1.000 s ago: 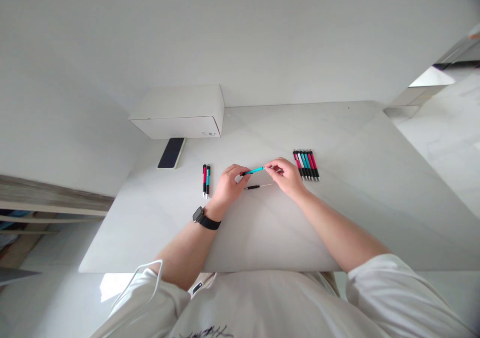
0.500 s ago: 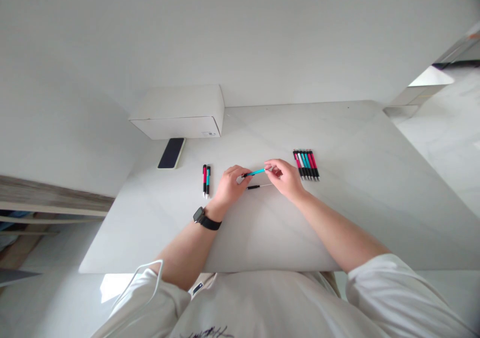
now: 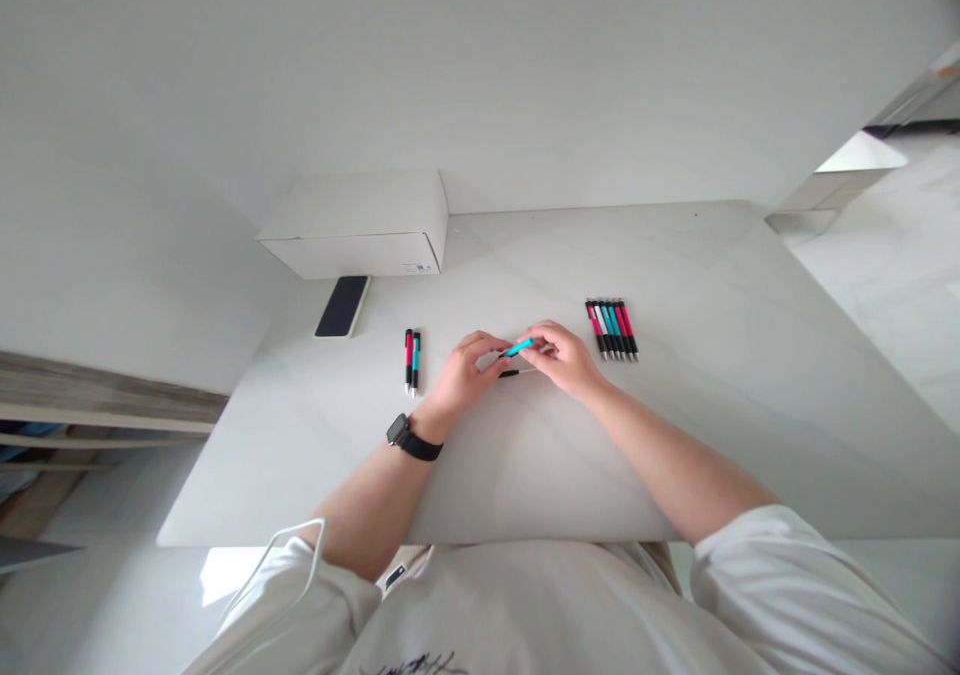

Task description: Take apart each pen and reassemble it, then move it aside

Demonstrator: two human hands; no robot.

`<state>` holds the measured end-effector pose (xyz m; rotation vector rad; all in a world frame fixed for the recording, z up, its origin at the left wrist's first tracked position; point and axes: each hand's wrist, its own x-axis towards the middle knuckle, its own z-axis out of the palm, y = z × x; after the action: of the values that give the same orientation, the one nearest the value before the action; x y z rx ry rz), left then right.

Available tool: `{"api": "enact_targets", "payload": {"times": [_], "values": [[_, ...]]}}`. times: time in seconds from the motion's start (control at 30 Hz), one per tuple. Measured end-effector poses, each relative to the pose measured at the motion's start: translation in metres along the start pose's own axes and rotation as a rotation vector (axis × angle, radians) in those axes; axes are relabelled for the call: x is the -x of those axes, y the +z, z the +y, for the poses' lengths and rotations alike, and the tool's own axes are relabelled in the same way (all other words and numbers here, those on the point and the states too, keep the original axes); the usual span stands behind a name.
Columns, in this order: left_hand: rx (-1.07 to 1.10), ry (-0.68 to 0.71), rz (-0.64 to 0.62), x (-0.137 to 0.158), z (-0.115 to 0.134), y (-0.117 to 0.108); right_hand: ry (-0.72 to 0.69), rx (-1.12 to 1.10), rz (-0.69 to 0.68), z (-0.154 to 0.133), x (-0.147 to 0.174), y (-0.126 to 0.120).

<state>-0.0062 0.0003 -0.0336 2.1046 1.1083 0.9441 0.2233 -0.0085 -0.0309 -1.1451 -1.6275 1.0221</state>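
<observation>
Between my two hands is a teal pen barrel, tilted up to the right. My left hand pinches its lower left end, where a dark part shows. The fingers of my right hand close on the barrel's right side. Below them on the table lies a thin pen part with a black grip; its right end is hidden by my right hand. To the left of my hands, a red and black pen and a teal and black pen lie side by side.
A row of several pens in red, white and teal lies right of my hands on the white table. At the back left stand a white box and a dark-screened phone. A wall rises behind the table.
My right hand has shifted slightly left, closer to my left hand. The teal barrel is now more tilted and shows shorter between the fingers. The pens on the table have not moved.
</observation>
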Motion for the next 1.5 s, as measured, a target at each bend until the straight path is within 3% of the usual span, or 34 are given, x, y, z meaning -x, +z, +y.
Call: {"api": "enact_targets", "payload": {"times": [0.23, 0.33, 0.43, 0.57, 0.83, 0.97, 1.5], "values": [[-0.287, 0.024, -0.109, 0.004, -0.014, 0.0, 0.271, -0.348, 0.264, 0.031, -0.014, -0.017], [-0.339, 0.058, -0.15, 0.006, -0.016, 0.001, 0.294, -0.422, 0.308, 0.04, -0.018, -0.024], [-0.354, 0.076, -0.166, 0.007, -0.014, 0.001, 0.227, -0.397, 0.326, 0.043, -0.018, -0.025], [-0.295, 0.076, -0.145, 0.004, -0.012, -0.001, 0.041, -0.186, 0.38, 0.044, -0.016, -0.022], [-0.054, -0.116, 0.158, -0.001, -0.011, -0.01, -0.169, 0.18, 0.348, 0.035, -0.011, -0.023], [-0.029, -0.168, 0.212, -0.001, -0.014, -0.01, -0.28, 0.361, 0.265, 0.028, -0.009, -0.021], [-0.133, -0.087, 0.196, -0.001, -0.018, -0.008, -0.328, 0.457, 0.216, 0.028, -0.009, -0.02]]}}
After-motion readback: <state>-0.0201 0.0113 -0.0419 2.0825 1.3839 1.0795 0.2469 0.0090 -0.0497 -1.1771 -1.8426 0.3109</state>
